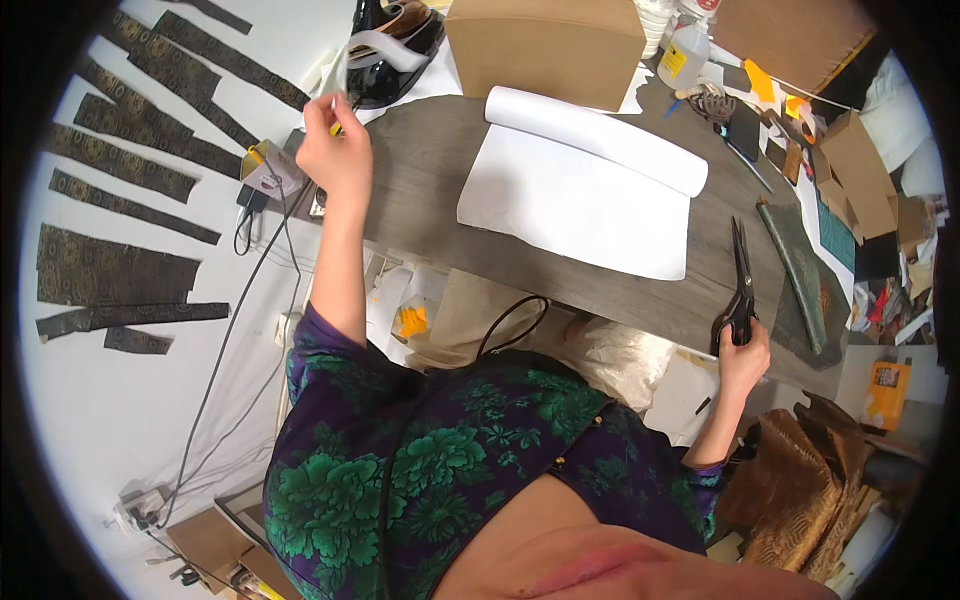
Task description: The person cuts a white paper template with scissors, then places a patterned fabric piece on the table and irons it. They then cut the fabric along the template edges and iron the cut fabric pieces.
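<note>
My left hand is raised over the left end of the table, its fingers pinched on a thin white strip that looks like paper and curls up and to the right, partly blurred. At the table's front right, my right hand grips black-handled scissors by the handles. Their long dark blades point away from me and look nearly closed. Between my hands lies a partly unrolled roll of white paper, its rolled part at the far side and the loose sheet toward me.
A cardboard box stands at the back, beside a clear bottle. A dark rolled sheet lies right of the scissors. Patterned dark pieces hang on the left wall, near cables. Brown fabric is heaped at lower right.
</note>
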### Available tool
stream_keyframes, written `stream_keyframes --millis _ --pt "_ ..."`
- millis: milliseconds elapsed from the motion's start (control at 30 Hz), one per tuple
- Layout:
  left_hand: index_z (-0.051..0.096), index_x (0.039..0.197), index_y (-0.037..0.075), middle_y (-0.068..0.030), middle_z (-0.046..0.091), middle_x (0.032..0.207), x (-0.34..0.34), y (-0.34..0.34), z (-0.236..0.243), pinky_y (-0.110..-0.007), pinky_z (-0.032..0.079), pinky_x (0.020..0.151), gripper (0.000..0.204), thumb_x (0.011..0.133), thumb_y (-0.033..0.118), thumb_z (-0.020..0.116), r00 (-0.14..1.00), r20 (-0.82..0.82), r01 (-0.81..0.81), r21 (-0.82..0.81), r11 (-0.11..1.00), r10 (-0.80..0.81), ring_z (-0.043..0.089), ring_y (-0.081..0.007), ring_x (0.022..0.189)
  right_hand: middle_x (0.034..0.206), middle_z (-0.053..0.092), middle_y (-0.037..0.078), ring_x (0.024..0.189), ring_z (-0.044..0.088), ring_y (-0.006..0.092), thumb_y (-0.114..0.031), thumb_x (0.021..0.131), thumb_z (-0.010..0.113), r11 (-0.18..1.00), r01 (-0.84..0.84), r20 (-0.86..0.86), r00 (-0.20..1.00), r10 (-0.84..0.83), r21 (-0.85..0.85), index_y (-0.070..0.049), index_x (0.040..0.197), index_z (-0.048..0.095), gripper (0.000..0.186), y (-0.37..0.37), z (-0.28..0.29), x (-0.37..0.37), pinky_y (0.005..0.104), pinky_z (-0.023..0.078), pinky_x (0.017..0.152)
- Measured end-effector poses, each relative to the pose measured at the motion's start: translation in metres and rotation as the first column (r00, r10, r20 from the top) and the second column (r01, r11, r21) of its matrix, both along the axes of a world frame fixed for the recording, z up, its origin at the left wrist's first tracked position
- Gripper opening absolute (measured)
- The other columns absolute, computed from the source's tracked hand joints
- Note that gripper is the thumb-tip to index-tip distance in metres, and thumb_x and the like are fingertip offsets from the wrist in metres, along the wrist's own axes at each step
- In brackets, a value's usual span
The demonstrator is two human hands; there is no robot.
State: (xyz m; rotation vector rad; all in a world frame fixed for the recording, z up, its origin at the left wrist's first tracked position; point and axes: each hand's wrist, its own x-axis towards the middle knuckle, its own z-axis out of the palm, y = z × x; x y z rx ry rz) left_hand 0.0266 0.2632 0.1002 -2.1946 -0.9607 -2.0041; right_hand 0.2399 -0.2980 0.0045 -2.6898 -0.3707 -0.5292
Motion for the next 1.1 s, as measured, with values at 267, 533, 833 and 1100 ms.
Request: stream_keyframes --millis 267,533,833,1100 --pt "0.065 0.102 0.016 -0.0180 0.071 0.075 0.124 0.122 -0.006 -0.056 0.053 0.057 0.019 0.098 0.033 0.057 0.940 -0.325 -0.093 0.055 0.994 0.106 0.070 -0.0421 0.067 0.100 0.072 0.024 0.090 0.072 0.0393 -0.024 0.076 0.082 0.993 -0.047 -0.079 0.995 0.056 0.111 0.002 0.111 0.070 0.046 0.016 0.013 0.013 0.0453 0.058 0.082" --pt "0.067 0.132 0.012 -0.0223 0.073 0.113 0.169 0.179 -0.043 -0.048 0.055 0.091 0.045 0.089 0.022 0.060 0.719 -0.646 0.095 -0.272 0.957 -0.255 0.069 -0.0419 0.107 0.110 0.069 0.020 0.107 0.067 0.0377 -0.020 0.076 0.084 0.997 -0.074 -0.168 0.984 0.067 -0.036 0.003 0.119 0.070 0.051 -0.013 0.026 0.012 0.0434 0.054 0.094" --pt "0.074 0.109 0.001 -0.0080 0.073 0.099 0.065 0.017 -0.015 -0.030 0.055 0.083 0.016 0.095 0.005 0.067 0.852 0.041 0.523 -0.135 0.842 -0.523 0.068 -0.0158 0.086 0.100 0.077 0.013 0.095 0.074 0.0300 -0.031 0.093 0.073 0.962 0.217 -0.004 0.976 -0.219 0.168 -0.007 0.107 0.078 0.027 -0.129 0.046 0.133 0.0370 0.056 0.090" --pt "0.067 0.123 0.003 -0.0162 0.066 0.129 0.029 -0.146 -0.042 -0.043 0.047 0.106 0.029 0.094 0.006 0.067 0.357 -0.358 0.689 -0.523 0.502 -0.863 0.060 -0.0347 0.124 0.122 0.074 0.015 0.116 0.069 0.0273 -0.062 0.079 0.081 0.947 0.183 -0.226 0.943 -0.245 -0.262 -0.007 0.131 0.070 0.077 -0.125 0.008 0.253 0.0392 0.052 0.099"
